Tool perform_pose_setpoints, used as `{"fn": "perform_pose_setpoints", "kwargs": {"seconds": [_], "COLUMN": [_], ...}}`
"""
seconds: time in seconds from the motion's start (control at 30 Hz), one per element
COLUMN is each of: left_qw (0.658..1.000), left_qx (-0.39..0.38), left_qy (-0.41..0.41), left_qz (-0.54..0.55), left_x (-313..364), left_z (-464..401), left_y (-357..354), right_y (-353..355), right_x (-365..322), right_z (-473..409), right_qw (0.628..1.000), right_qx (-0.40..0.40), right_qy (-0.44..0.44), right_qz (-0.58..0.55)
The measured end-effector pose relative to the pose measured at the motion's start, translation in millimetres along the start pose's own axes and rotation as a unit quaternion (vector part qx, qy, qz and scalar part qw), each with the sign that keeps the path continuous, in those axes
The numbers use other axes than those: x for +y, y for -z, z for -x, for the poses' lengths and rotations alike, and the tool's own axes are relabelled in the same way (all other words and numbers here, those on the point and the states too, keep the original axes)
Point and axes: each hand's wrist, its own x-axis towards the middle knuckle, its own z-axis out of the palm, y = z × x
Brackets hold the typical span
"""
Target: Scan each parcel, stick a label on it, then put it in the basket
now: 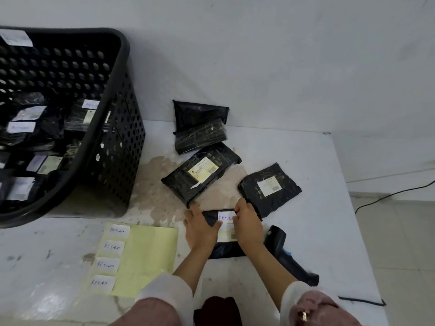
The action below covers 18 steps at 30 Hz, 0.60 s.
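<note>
Parcel: the black parcel [223,249] lay flat on the table [317,231] right in front of me, between the sheet of labels and the scanner, with a white RETURN label [225,217] across its far end.
Basket: the black basket [117,128] stood at the far left, already holding several labelled parcels.
Label sheet: the yellow backing sheet [146,250] lay just left of my hands, four RETURN stickers remaining in a column on it.
Left hand: my left hand [200,229] rested on the parcel's left edge, fingers pressing down near the label's corner (steadying, I judged, more than gripping).
Right hand: my right hand [247,227] covered the label's right end, fingers curled over it; whether I pinched it or only pressed it flat I cannot tell.
Waiting parcels: four more black parcels [202,172] lay beyond my hands, two showing printed labels.
Scanner: the black scanner [280,245] lay just right of the parcel.
Risk: the wrapping looked slick and wrinkled, so the label could crease or lift at a corner if I let go before smoothing it.
</note>
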Motion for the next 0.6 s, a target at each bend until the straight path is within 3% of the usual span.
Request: {"fn": "perform_pose_setpoints", "kwargs": {"seconds": [0.13, 0.3, 0.43, 0.53, 0.6], "left_qw": [0.994, 0.990, 0.993, 0.979, 0.964], "left_qx": [-0.052, -0.055, 0.045, 0.098, 0.132], "left_qy": [0.024, -0.034, -0.081, -0.128, -0.168], "left_qz": [0.089, 0.127, 0.071, 0.125, 0.160], "left_x": [1.0, 16.4, 38.6, 54.2, 63.1], "left_z": [-7.0, -6.5, -2.6, -0.2, 3.8], "left_y": [4.1, 18.3, 49.1, 84.4, 109.4], "right_y": [9.1, 31.8, 55.0, 77.7, 91.1], "right_x": [1.7, -5.1, -29.7, -54.3, -75.8], "right_z": [2.4, 8.2, 13.9, 19.2, 24.8], "right_qw": [0.992, 0.971, 0.956, 0.940, 0.938], "right_qx": [-0.012, 0.025, 0.111, 0.175, 0.164], "right_qy": [-0.034, -0.025, 0.020, 0.057, 0.073], "right_qz": [-0.117, -0.237, -0.269, -0.288, -0.298]}}
